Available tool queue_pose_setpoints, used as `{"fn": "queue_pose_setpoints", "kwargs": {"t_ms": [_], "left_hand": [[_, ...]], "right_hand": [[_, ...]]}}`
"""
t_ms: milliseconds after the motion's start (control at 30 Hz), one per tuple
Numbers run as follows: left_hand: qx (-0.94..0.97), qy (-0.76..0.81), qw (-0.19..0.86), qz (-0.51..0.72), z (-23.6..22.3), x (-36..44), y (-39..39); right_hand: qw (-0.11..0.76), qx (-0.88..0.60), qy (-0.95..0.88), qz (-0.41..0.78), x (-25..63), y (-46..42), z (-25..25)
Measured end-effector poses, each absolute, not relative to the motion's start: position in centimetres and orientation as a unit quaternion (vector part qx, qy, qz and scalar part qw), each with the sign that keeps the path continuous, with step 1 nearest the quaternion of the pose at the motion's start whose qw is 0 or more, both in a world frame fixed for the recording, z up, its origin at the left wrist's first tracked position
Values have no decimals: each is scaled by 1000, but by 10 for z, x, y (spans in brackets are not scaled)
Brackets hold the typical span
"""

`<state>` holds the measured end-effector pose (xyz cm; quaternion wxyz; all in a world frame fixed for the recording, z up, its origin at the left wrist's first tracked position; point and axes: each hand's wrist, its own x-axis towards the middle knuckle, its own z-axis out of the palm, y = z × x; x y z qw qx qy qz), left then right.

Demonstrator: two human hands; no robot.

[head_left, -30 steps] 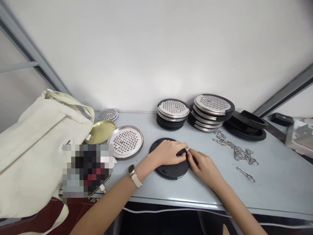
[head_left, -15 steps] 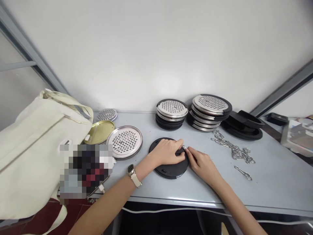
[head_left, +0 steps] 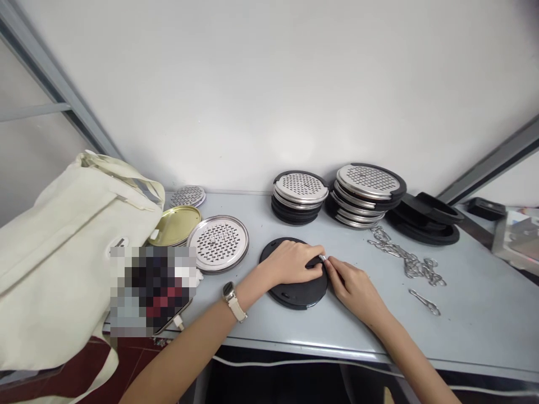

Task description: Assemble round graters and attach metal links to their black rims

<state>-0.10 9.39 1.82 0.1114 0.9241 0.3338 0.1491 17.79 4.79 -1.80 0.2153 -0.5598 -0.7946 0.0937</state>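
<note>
Nearest me, the black disc [head_left: 295, 294] lies flat on the desk [head_left: 261, 328] under my left hand [head_left: 292, 261], whose thumb and fingers close round a black tab [head_left: 314, 262]. At the disc's two o'clock, my right hand [head_left: 357, 289] pinches a small metal piece [head_left: 322, 257] against that tab; both hands are equally near, and fingers hide its long axis. Beyond, at three to four o'clock from my right hand, lies a loose clip [head_left: 425, 303]; farther, toward two, sits a clip pile [head_left: 415, 266].
</note>
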Motion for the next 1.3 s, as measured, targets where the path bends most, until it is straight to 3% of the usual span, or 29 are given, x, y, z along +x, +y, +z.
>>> {"fn": "queue_pose_setpoints", "kwargs": {"t_ms": [533, 1300], "left_hand": [[908, 375, 81, 168, 14, -1, 93], [926, 331, 86, 160, 17, -1, 94]], "right_hand": [[246, -588, -760, 130, 176, 47, -20], [207, -587, -773, 127, 175, 50, -17]]}}
